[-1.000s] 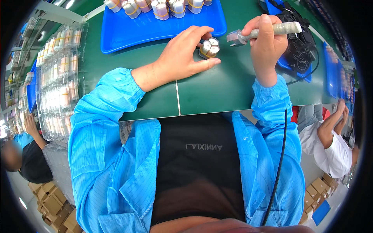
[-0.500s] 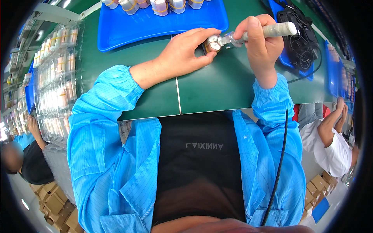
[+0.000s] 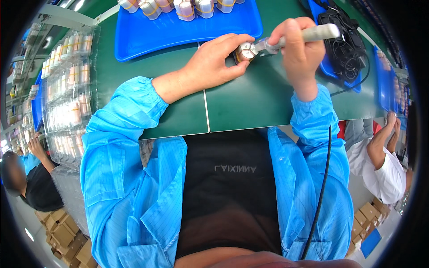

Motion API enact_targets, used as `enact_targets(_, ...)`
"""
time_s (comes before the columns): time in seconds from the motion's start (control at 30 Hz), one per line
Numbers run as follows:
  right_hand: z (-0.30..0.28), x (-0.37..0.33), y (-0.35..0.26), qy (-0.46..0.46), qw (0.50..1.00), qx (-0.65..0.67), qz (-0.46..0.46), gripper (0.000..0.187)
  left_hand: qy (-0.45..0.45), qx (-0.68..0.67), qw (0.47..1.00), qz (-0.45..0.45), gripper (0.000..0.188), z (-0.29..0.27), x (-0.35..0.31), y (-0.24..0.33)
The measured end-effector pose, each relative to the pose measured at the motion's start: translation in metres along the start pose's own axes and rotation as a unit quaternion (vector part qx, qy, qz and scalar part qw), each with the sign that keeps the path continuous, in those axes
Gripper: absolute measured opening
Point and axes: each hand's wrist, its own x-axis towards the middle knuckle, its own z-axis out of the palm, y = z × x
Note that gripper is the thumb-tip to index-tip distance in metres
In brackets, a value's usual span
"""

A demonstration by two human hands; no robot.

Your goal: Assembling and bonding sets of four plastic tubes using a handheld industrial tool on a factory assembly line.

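My left hand point(image 3: 210, 61) is closed round the side of a small bundle of cylindrical cells point(image 3: 246, 54), with thumb and fingers on its near and far sides. The bundle's white round ends face up, and it stands on the green table. My right hand point(image 3: 304, 56) grips a hand tool point(image 3: 319, 33) with a thick, pale, wrapped handle, slightly blurred. The tool's narrower shiny end point(image 3: 262, 45) points left and meets or almost meets the bundle's top edge; I cannot tell if it touches. My fingers hide part of the handle.
A blue tray point(image 3: 156, 44) with several banded cell bundles point(image 3: 184, 10) lies beyond my left hand. Another blue tray at right holds a black bag with cables point(image 3: 346, 49). Clear plastic trays of bundles point(image 3: 67, 107) stack at left. Co-workers are at both sides; a black cable point(image 3: 318, 196) hangs along my right arm.
Both hands keep their grips and stay almost in place. The tool's handle now looks blurred by motion. The whole view has shifted slightly.
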Motion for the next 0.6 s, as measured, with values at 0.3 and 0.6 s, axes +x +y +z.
enact_targets(0.3,-0.007,0.012,-0.003,0.097,0.994,0.044,-0.020,0.021,-0.016,0.011,0.999,0.039,0.056,-0.004,0.001,0.002)
enact_targets(0.6,-0.009,0.005,-0.007,0.043,0.998,-0.017,-0.039,0.021,-0.007,-0.005,1.000,-0.003,0.061,-0.001,-0.001,0.003)
